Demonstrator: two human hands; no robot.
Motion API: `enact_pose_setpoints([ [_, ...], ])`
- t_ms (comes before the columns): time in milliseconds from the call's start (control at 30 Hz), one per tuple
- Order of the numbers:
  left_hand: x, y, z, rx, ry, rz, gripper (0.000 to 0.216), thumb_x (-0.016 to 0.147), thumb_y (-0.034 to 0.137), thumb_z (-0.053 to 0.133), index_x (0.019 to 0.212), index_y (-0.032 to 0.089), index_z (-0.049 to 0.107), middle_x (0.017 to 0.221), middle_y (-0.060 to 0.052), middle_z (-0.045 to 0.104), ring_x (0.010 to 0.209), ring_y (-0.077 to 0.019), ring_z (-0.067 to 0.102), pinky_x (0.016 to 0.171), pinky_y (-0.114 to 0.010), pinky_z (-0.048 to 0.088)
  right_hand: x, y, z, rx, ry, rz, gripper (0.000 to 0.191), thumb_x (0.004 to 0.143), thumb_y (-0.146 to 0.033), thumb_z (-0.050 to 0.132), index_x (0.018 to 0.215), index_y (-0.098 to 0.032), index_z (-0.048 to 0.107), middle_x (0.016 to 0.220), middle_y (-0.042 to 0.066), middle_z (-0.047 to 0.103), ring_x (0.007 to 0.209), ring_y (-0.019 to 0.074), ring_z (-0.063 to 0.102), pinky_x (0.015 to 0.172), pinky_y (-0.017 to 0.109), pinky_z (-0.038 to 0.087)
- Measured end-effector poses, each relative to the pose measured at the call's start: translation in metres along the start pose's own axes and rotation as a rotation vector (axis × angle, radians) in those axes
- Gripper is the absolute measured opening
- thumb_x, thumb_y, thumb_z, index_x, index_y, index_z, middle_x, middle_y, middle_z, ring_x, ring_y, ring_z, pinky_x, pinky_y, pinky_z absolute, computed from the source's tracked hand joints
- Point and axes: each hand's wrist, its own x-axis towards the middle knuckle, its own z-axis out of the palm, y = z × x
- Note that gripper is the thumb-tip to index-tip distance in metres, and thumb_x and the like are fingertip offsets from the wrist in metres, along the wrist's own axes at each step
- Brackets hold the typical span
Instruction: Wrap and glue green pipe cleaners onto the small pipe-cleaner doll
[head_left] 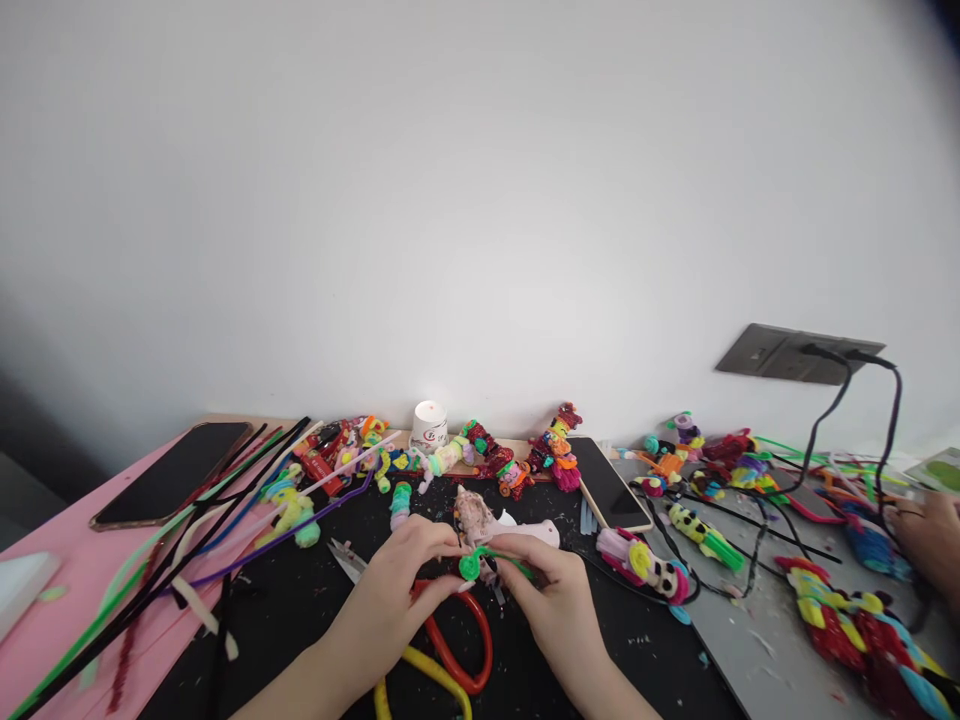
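A bright green pipe cleaner point(470, 567), rolled into a small coil at one end, is pinched between my two hands. My left hand point(405, 575) has thumb and index finger closed at the coil's side. On the other side, my right hand point(551, 590) pinches the green strand with its fingertips. Just behind the hands lies a white glue gun point(534, 531), partly hidden. Below them on the black mat point(600, 650) rest red scissor handles point(484, 655) and yellow scissor handles point(435, 672). A scissor blade point(347, 560) shows left of my left hand.
Loose pipe cleaners point(142, 560) and a phone point(176, 472) lie on the left. Pipe-cleaner dolls point(559, 450), a paper cup point(430, 428) and another phone point(611, 485) line the wall side. Cords point(821, 420) run from the socket; another person's hand point(930, 545) is far right.
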Motion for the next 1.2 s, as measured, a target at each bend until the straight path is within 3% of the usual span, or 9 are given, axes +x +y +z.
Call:
enact_pose_setpoints([
  [100, 0.0, 0.001, 0.001, -0.076, -0.047, -0.116, 0.02, 0.083, 0.022, 0.054, 0.103, 0.023, 0.053, 0.081, 0.0, 0.068, 0.068, -0.0159, 0.064, 0.069, -0.028, 0.051, 0.001, 0.0, 0.0, -0.016, 0.034, -0.019, 0.014, 0.075, -0.017, 0.064, 0.08, -0.024, 0.076, 0.082, 0.005, 0.075, 0.076, 0.0241, 0.069, 0.073, 0.033, 0.054],
  [167, 0.0, 0.003, 0.001, -0.185, -0.091, -0.182, 0.021, 0.083, 0.022, 0.052, 0.104, 0.023, 0.051, 0.081, 0.001, 0.069, 0.061, -0.0143, 0.065, 0.063, -0.026, 0.051, 0.001, 0.0, 0.0, -0.005, 0.049, -0.016, 0.013, 0.074, -0.017, 0.064, 0.078, -0.023, 0.075, 0.079, 0.005, 0.074, 0.074, 0.0232, 0.068, 0.07, 0.032, 0.054],
  [300, 0.001, 0.009, 0.002, -0.358, -0.124, -0.21, 0.019, 0.08, 0.018, 0.052, 0.099, 0.023, 0.049, 0.1, -0.003, 0.069, 0.072, -0.0148, 0.069, 0.069, -0.026, 0.052, 0.0, 0.002, 0.001, 0.008, 0.043, 0.011, 0.009, 0.075, -0.017, 0.063, 0.077, -0.02, 0.072, 0.075, 0.005, 0.073, 0.069, 0.0209, 0.067, 0.064, 0.028, 0.052],
  [467, 0.002, 0.008, 0.004, -0.388, -0.13, -0.201, 0.016, 0.079, 0.018, 0.056, 0.094, 0.021, 0.052, 0.088, -0.002, 0.071, 0.078, -0.0165, 0.069, 0.074, -0.026, 0.052, -0.001, 0.002, 0.002, 0.025, 0.016, 0.03, 0.007, 0.077, -0.018, 0.062, 0.079, -0.02, 0.068, 0.077, 0.006, 0.072, 0.072, 0.0206, 0.067, 0.066, 0.028, 0.051],
  [667, 0.005, -0.002, 0.008, -0.399, -0.076, -0.227, 0.021, 0.078, 0.02, 0.057, 0.099, 0.019, 0.059, 0.1, -0.005, 0.067, 0.079, -0.0173, 0.069, 0.074, -0.028, 0.054, -0.001, 0.001, 0.002, 0.077, 0.009, 0.048, 0.004, 0.078, -0.022, 0.063, 0.08, -0.02, 0.066, 0.078, 0.006, 0.071, 0.074, 0.0211, 0.066, 0.068, 0.029, 0.051],
  [1000, 0.006, 0.0, 0.008, -0.428, -0.114, -0.246, 0.015, 0.08, 0.021, 0.054, 0.094, 0.018, 0.058, 0.097, -0.005, 0.066, 0.064, -0.0152, 0.068, 0.057, -0.025, 0.052, -0.001, 0.004, 0.004, 0.104, 0.018, 0.1, 0.007, 0.081, -0.027, 0.061, 0.082, -0.021, 0.057, 0.07, 0.003, 0.068, 0.063, 0.018, 0.063, 0.058, 0.026, 0.047],
  [1100, 0.007, 0.002, 0.007, -0.427, -0.144, -0.273, 0.016, 0.081, 0.018, 0.052, 0.096, 0.018, 0.058, 0.081, -0.001, 0.068, 0.069, -0.0167, 0.069, 0.062, -0.025, 0.052, -0.003, 0.002, 0.004, 0.125, 0.038, 0.103, 0.007, 0.083, -0.028, 0.058, 0.084, -0.022, 0.054, 0.069, 0.003, 0.067, 0.063, 0.0178, 0.063, 0.06, 0.026, 0.048],
  [1200, 0.007, 0.003, 0.007, -0.438, -0.124, -0.263, 0.013, 0.081, 0.019, 0.054, 0.092, 0.018, 0.058, 0.087, -0.001, 0.068, 0.073, -0.0165, 0.07, 0.067, -0.025, 0.052, -0.004, 0.001, 0.005, 0.124, 0.038, 0.096, 0.006, 0.084, -0.027, 0.056, 0.085, -0.023, 0.051, 0.067, 0.001, 0.065, 0.06, 0.0168, 0.06, 0.058, 0.026, 0.046],
])
